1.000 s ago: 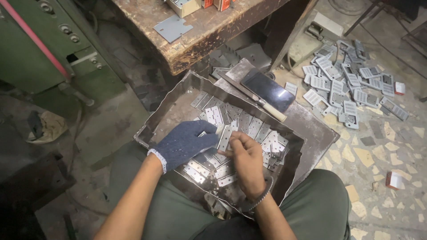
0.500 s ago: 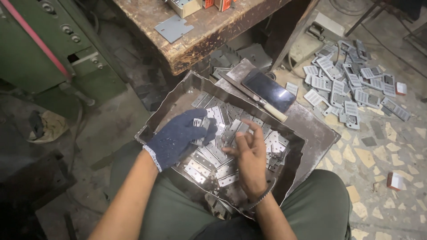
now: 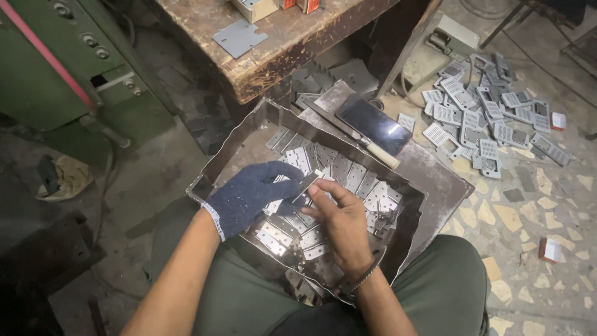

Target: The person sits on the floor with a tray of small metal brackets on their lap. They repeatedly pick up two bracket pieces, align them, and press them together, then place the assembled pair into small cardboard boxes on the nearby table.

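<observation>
Hands (image 3: 298, 205) risen, meeting above metal tray (image 3: 249, 134); terrazzo floor (image 3: 528, 205) littered.

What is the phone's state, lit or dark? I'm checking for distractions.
Dark: the phone lies face up behind the metal tray, its screen black, only reflecting.

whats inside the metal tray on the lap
The metal tray holds flat perforated metal plates. The gloved left hand and bare right hand cover the middle ones.
</observation>
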